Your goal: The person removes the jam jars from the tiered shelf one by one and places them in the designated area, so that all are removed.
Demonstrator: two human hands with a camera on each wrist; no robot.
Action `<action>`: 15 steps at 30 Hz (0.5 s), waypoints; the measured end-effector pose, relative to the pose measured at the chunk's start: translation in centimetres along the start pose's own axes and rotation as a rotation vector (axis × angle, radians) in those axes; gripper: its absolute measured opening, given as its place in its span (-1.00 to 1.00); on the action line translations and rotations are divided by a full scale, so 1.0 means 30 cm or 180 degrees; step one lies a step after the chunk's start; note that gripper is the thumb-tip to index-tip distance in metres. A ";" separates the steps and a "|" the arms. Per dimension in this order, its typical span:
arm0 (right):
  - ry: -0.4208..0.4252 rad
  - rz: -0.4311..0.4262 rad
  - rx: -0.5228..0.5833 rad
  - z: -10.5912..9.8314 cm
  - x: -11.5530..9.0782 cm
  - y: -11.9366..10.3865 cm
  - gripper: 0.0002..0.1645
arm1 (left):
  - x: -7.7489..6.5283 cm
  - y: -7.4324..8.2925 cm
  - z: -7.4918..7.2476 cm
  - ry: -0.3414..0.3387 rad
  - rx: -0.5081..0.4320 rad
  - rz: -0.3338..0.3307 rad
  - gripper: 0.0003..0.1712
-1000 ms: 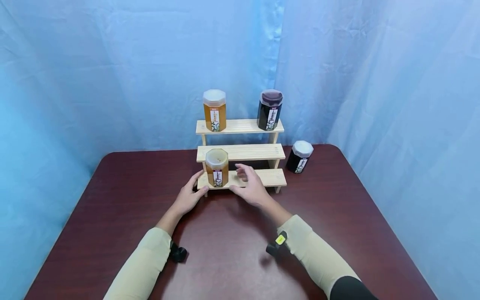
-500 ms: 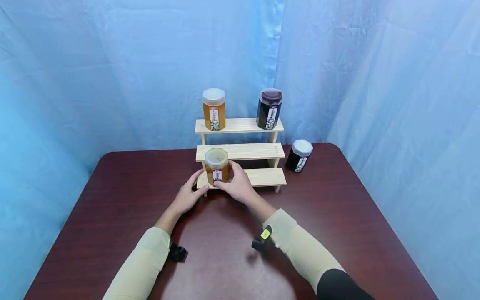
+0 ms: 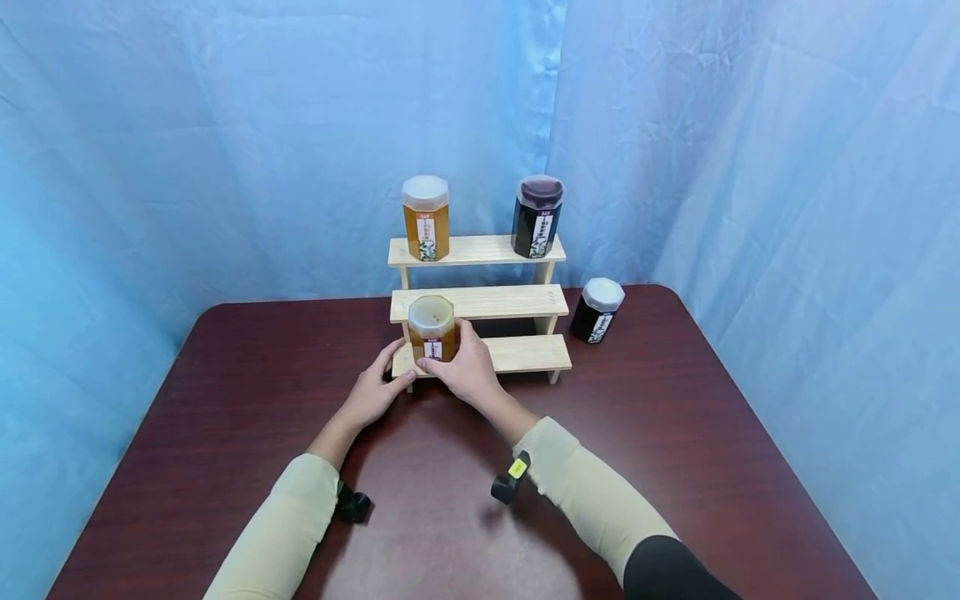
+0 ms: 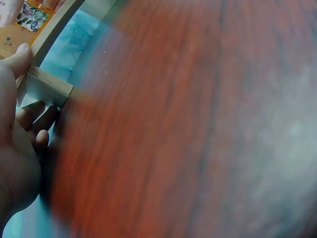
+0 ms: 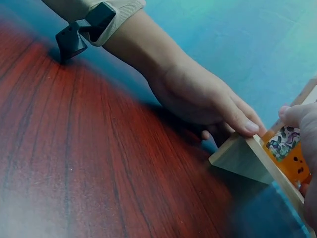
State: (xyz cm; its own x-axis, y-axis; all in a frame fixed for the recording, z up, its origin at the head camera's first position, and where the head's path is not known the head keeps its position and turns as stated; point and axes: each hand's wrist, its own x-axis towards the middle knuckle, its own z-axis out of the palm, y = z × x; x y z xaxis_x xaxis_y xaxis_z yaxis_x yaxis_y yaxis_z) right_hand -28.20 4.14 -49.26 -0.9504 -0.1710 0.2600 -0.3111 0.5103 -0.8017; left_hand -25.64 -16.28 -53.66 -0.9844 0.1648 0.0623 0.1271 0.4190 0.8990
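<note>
A three-tier wooden display stand stands at the back of the table. On the left of its lowest shelf is an amber jar with a frosted lid and a white label. My right hand grips this jar from the right, thumb across its front and fingers round its far side. With my left hand I hold the shelf's left end. In the left wrist view, the left thumb lies at the shelf's top edge, fingers curling beneath. The right wrist view shows the jar's flowered label beside the right thumb.
On the top shelf stand another amber jar at left and a dark jar at right. A dark jar with a white lid sits on the table right of the stand. Blue curtains hang behind and at both sides.
My right hand has moved left from beside the amber jar and taken hold of it. The left hand stays at the shelf's end.
</note>
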 end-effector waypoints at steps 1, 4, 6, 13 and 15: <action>0.0000 -0.0020 -0.0011 -0.002 0.001 0.000 -0.04 | 0.001 -0.001 -0.001 -0.0006 0.0007 -0.0005 -0.15; 0.0010 -0.0067 -0.0090 -0.002 0.003 0.001 -0.07 | -0.002 -0.001 -0.003 -0.0022 0.0035 -0.0019 -0.14; 0.0042 -0.0087 -0.0144 0.002 0.003 0.003 -0.06 | -0.004 -0.001 -0.004 -0.0026 0.0046 -0.0021 -0.13; 0.0129 -0.0123 -0.0222 0.005 0.001 0.005 -0.08 | -0.010 0.008 -0.006 -0.0037 0.0097 0.0002 -0.14; 0.0136 -0.0145 -0.0230 0.001 0.001 0.004 -0.08 | -0.008 0.010 -0.005 -0.0037 0.0082 0.0021 -0.14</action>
State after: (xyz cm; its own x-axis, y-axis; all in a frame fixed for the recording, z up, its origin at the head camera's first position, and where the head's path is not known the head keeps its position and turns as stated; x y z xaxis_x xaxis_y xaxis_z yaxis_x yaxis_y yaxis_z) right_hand -28.26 4.17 -49.36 -0.9340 -0.1601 0.3194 -0.3522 0.5625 -0.7481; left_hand -25.38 -16.34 -53.35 -0.9820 0.1778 0.0631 0.1368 0.4406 0.8872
